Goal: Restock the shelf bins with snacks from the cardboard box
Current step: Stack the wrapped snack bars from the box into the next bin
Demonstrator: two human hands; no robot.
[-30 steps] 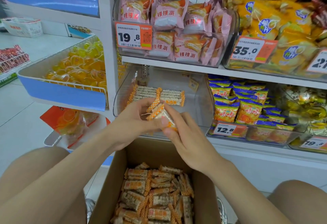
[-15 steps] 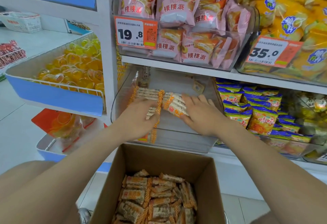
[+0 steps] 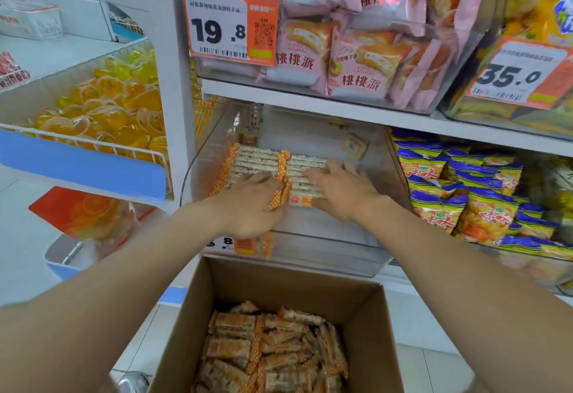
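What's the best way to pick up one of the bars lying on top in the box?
Pinch a top bar across its long sides at mid-length, coming straight down through the open top of the box. The bars lie flat in a loose pile, and the walls block any approach from the side.

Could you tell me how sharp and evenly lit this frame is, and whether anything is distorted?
Head view: soft, even light; the 19.8 price tag and snack bars are sharp; the 35.0 tag and blue-yellow bags at the right edge smear; reflections show on the walls of the clear bin; the shelf post leans, wide-lens distortion.
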